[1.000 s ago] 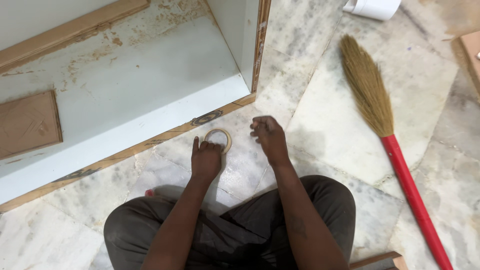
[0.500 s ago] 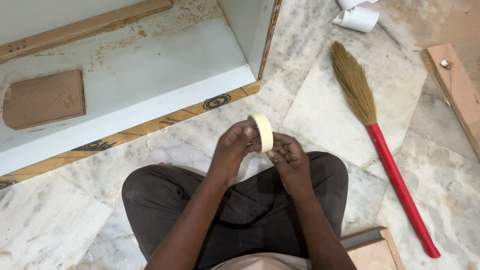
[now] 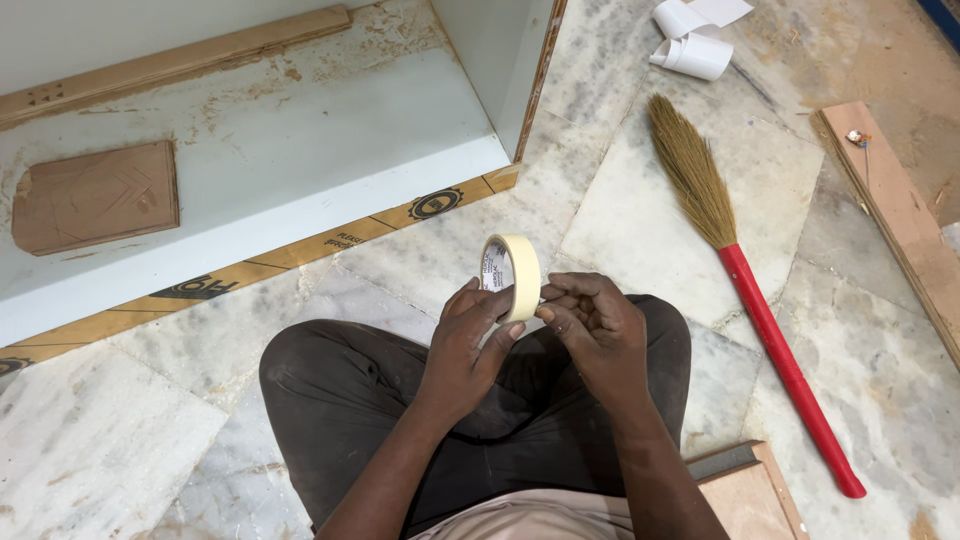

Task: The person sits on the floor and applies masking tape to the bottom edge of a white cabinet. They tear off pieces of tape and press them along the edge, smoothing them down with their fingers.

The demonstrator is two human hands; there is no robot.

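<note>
Left hand (image 3: pixel 465 335) grips tape roll (image 3: pixel 511 276) upright above the lap, centre frame. Right hand (image 3: pixel 592 325) pinches its edge at 3 o'clock, apparently finding the end; peeling needs a fingernail lift.

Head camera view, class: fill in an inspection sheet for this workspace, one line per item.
Surface: marble floor, dusty; person sits cross-legged.
Job's things: roll of cream masking tape, held upright in left hand; right hand fingers at its edge.
Clutter: broom with red handle, curled white paper, wooden plank, brown board piece.
Grippers: both hands on the tape.
Cables: nothing seen.
Surroundings: white cabinet panel with taped edge.
</note>
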